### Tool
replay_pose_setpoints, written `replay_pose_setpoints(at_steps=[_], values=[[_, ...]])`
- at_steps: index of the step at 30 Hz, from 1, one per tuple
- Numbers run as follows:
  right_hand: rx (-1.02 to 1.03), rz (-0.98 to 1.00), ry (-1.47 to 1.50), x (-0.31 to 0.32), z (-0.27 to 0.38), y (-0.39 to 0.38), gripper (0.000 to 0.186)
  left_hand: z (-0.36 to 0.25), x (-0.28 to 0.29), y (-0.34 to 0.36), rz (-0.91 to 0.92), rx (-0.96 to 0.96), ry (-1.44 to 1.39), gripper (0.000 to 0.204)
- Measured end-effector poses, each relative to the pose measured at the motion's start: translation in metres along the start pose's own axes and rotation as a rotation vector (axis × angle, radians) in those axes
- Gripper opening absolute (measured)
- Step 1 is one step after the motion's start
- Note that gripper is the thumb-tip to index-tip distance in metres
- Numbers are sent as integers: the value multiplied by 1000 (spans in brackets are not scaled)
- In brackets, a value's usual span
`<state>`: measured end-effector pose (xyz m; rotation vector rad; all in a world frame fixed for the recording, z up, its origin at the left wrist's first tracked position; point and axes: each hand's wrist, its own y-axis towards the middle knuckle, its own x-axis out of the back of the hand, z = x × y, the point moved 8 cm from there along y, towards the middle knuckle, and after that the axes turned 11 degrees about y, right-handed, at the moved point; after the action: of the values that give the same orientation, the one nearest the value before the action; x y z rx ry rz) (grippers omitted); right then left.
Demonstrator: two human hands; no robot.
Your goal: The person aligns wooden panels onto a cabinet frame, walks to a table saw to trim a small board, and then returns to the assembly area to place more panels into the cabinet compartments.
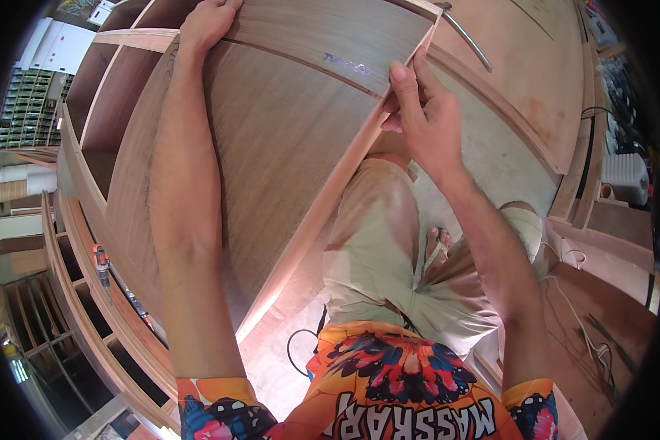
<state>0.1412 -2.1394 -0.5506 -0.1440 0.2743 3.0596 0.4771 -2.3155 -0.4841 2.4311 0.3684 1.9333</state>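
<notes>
A brown wood-grain cabinet panel stretches across the middle, with a narrower wood-grain board at its far end. Purple handwriting marks this board, and a dark gap separates the two. At the top edge of the picture, my left hand rests on the far board with its fingers curled; the frame cuts part of them off, so what they hold is hidden. My right hand pinches the pale right edge of the panels between thumb and fingers, beside the gap.
Open cabinet compartments lie to the left. An orange cordless drill sits on a wooden frame there. A metal bar lies on a board at the far right. White cables hang at the lower right, near a white plastic container.
</notes>
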Motion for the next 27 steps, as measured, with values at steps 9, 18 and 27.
replay_pose_setpoints(at_steps=[9,18,27], values=[[52,-55,-90,4,0,0,62,14,-17,27,18,-95,56,67],[35,-40,-161,10,-4,-2,71,8,-14,17,35,-92,27,77],[112,-62,-263,12,8,-5,68,1,-10,10,41,-84,25,81]])
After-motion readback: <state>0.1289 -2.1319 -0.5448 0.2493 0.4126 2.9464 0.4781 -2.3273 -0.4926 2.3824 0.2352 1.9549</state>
